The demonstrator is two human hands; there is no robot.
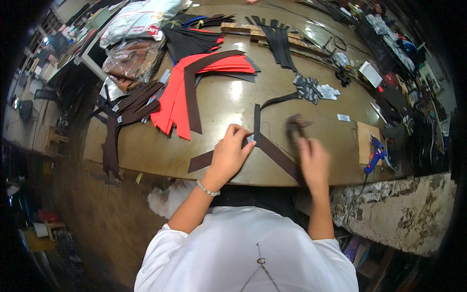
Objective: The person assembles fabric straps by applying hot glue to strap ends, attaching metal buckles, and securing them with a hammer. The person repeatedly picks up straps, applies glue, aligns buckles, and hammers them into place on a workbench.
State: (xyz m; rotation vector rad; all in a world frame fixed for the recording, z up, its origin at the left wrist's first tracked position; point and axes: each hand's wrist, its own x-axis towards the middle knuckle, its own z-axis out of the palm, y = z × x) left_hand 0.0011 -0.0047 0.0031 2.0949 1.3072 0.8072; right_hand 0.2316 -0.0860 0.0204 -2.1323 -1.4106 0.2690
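Observation:
My left hand (229,153), fingers closed together, presses on a dark brown chevron-shaped strip (278,156) near the table's front edge. A small pale tag (250,138) shows at its fingertips, where the two arms of the strip meet. A narrow dark band (257,119) stretches away from that joint. To the right, my right hand (314,158) is closed around a dark hammer-like tool (296,123), its head raised toward the far side. Both are smeared by motion, so the tool's exact shape is unclear.
Left of centre lie fanned red strips (175,104) and brown strips (127,109). Small grey tags (306,87) are heaped beyond my hands, near black strips (277,41). At right, a blue glue gun (375,155) rests by a cardboard piece (366,138). Plastic-wrapped bags (134,63) stand far left.

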